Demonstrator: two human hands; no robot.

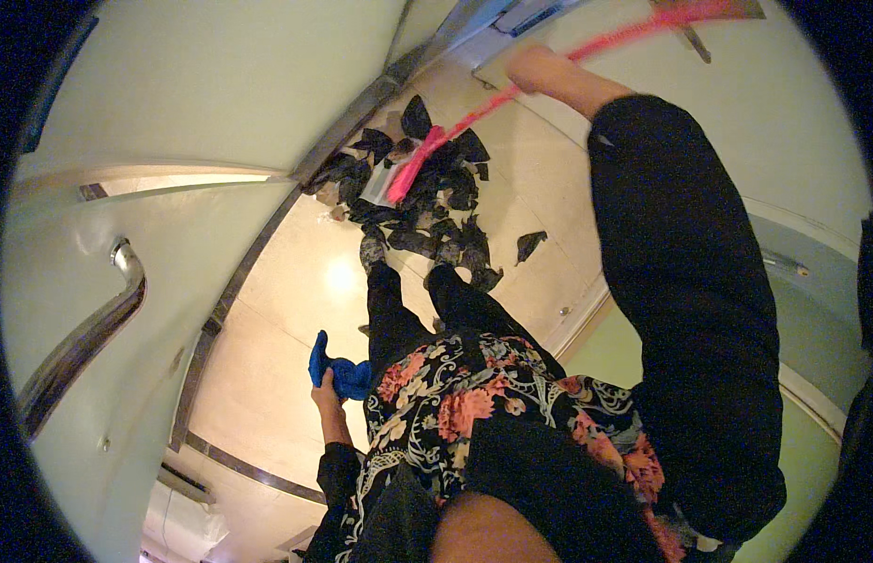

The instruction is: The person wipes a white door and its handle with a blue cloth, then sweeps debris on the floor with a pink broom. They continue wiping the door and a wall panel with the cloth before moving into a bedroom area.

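Note:
My right hand (538,69), raised at the upper right, grips a long pink handle (619,39), blurred along its length. The handle slants down to a pink head (414,169), which looks like that of a broom or floor wiper. Under and around that head lies a pile of crumpled black scraps (422,186), cloth or plastic, I cannot tell which. A pale flat piece (377,181) shows among them. Low at my left side, my left hand (329,394) holds a bunched blue cloth (345,376).
Pale floor tiles (281,317) run between light walls with a dark skirting (232,281). A curved metal door handle (91,338) juts out at the left. One loose black scrap (530,246) lies right of the pile. My shoes (372,250) stand at its near edge.

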